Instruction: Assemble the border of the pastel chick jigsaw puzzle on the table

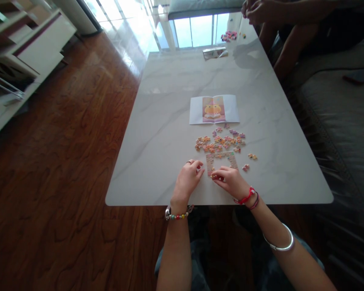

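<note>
A small jigsaw puzzle frame (209, 161) of joined pieces lies near the table's front edge, its middle showing bare table. My right hand (230, 181) is over its lower side, fingers pinched on a small puzzle piece (212, 176) at the lower left corner. Just left of the frame rests my left hand (188, 178), fingers loosely curled, thumb apart, nothing seen in them. Behind the frame spreads a pile of loose puzzle pieces (220, 141), orange, pink and purple. Two small groups, an orange piece (252, 156) and a pink piece (245, 167), lie to the right.
An unfolded reference sheet (229, 109) with an orange cartoon animal lies beyond the pile. Farther off are a crumpled wrapper (215, 53) and another pile of pieces (229, 36). Another person's hands (256, 11) are at the far right corner. A sofa (336, 105) borders the marble table (157, 133).
</note>
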Motion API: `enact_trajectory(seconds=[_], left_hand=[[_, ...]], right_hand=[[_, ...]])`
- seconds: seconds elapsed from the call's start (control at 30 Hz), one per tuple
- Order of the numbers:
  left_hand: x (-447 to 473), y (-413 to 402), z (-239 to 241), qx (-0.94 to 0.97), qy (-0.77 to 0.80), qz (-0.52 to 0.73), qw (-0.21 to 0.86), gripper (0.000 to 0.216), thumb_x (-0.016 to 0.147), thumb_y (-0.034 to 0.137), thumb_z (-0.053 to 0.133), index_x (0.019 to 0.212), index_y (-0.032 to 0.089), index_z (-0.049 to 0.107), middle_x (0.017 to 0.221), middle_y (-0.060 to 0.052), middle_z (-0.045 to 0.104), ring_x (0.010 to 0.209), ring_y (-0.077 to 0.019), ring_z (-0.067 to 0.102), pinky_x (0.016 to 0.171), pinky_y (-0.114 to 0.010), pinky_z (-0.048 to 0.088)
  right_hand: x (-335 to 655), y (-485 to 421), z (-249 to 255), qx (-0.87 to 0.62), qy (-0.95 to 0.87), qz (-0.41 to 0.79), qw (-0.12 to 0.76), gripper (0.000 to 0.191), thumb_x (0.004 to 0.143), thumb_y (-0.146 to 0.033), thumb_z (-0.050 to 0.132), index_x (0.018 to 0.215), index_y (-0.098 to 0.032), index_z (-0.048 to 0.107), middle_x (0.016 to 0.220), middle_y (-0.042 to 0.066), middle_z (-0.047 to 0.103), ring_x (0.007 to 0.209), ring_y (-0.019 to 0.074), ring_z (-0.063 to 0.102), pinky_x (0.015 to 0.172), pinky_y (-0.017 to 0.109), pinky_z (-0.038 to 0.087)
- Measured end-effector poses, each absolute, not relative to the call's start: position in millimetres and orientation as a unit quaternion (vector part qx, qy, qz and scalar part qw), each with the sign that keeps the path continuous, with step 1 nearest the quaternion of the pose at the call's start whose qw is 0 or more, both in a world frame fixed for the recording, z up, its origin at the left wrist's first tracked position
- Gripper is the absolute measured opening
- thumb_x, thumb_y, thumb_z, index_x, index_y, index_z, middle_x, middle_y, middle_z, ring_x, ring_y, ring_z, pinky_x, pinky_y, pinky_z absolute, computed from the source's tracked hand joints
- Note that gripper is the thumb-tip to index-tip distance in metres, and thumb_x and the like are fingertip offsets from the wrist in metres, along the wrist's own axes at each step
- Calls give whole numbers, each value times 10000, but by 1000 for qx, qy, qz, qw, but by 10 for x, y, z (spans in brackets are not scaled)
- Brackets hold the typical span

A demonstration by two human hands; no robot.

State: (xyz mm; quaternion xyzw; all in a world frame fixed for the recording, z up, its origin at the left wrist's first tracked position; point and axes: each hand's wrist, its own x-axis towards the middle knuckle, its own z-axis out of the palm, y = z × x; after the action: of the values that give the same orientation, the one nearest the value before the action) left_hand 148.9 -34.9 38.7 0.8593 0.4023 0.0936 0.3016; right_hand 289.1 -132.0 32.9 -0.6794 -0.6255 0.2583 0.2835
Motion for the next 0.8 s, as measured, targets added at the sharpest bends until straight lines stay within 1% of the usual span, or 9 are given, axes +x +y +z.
enact_trajectory(seconds=[0.1, 0.17, 0.23, 0.37, 0.47, 0.53, 0.63, 0.73, 0.8], left_hand=[[1487, -361, 392, 858, 402, 100, 303, 123, 764, 192, 497, 867, 185, 564, 812, -21, 553, 688, -106, 546, 680, -244, 459], [1488, -366, 393, 858, 400, 104, 306, 127, 770, 197, 487, 870, 183, 565, 812, -22, 557, 675, -104, 546, 677, -245, 457], [1491, -366, 396, 857, 398, 106, 309, 129, 778, 208, 475, 864, 180, 567, 804, -23, 562, 662, -104, 545, 671, -248, 454], [1502, -368, 428, 856, 384, 118, 326, 141, 791, 241, 457, 834, 182, 578, 784, -27, 584, 680, -114, 549, 667, -249, 443], [1516, -383, 481, 841, 364, 112, 383, 178, 813, 259, 420, 856, 190, 578, 772, -20, 611, 673, -108, 556, 643, -232, 439], [1524, -397, 519, 819, 348, 98, 445, 204, 829, 257, 388, 903, 194, 568, 761, -10, 625, 638, -94, 561, 609, -213, 439], [1530, -409, 556, 795, 332, 90, 500, 209, 828, 253, 390, 936, 195, 559, 750, 0, 631, 622, -84, 568, 591, -199, 444], [1521, -399, 543, 800, 338, 101, 485, 190, 817, 254, 414, 917, 196, 564, 755, -3, 634, 648, -93, 577, 611, -208, 453], [1507, -379, 510, 811, 368, 119, 440, 175, 813, 243, 420, 897, 196, 566, 788, -14, 638, 671, -102, 581, 638, -226, 458]], right_hand=[[2870, -1337, 390, -713, -543, 314, 313, 74, 725, -219, 556, 729, -182, 621, 651, 10, 623, 591, 113, 569, 589, 236, 436], [2858, -1344, 414, -710, -480, 378, 351, 110, 720, -278, 561, 698, -174, 590, 633, 9, 631, 563, 111, 580, 559, 231, 440], [2857, -1344, 418, -690, -418, 442, 392, 160, 709, -327, 569, 718, -167, 562, 628, 16, 639, 550, 119, 595, 521, 225, 440], [2879, -1326, 392, -647, -331, 518, 452, 278, 671, -370, 597, 845, -159, 550, 675, 49, 659, 581, 155, 624, 412, 202, 385], [2885, -1307, 370, -617, -278, 553, 487, 250, 660, -373, 601, 774, -166, 521, 746, 64, 664, 624, 165, 634, 396, 188, 367], [2873, -1296, 361, -604, -250, 567, 501, 248, 654, -382, 602, 727, -170, 496, 763, 54, 656, 635, 156, 630, 406, 184, 375], [2858, -1292, 362, -625, -261, 548, 491, 251, 640, -392, 610, 677, -160, 521, 645, 9, 601, 552, 108, 577, 403, 176, 375], [2898, -1308, 375, -646, -292, 528, 468, 256, 639, -399, 607, 651, -149, 551, 521, -31, 513, 437, 67, 473, 386, 180, 361], [2967, -1325, 383, -663, -299, 510, 460, 260, 637, -403, 604, 663, -148, 558, 495, -38, 495, 410, 61, 438, 379, 184, 350]])
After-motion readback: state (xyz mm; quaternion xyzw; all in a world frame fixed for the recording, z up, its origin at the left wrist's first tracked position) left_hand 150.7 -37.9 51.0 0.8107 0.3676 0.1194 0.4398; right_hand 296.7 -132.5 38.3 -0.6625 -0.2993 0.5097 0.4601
